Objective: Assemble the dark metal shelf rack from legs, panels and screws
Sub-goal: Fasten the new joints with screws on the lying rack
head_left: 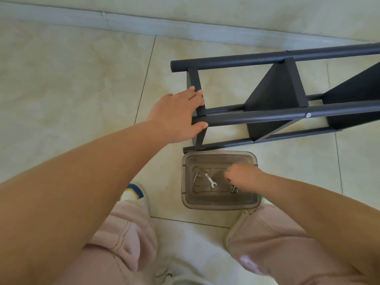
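The dark metal shelf rack lies on its side on the tiled floor, with round legs and flat panels joined. My left hand grips the near end of one leg, fingers resting on the end panel. A screw head shows on that leg. Below the rack stands a clear plastic box holding a small wrench, a hex key and a few screws. My right hand is blurred inside the box above the screws; whether it holds anything is unclear.
A grey skirting board runs along the wall beyond the rack. My knees in pink trousers and a white shoe are close to the box. Bare floor tiles stretch to the left.
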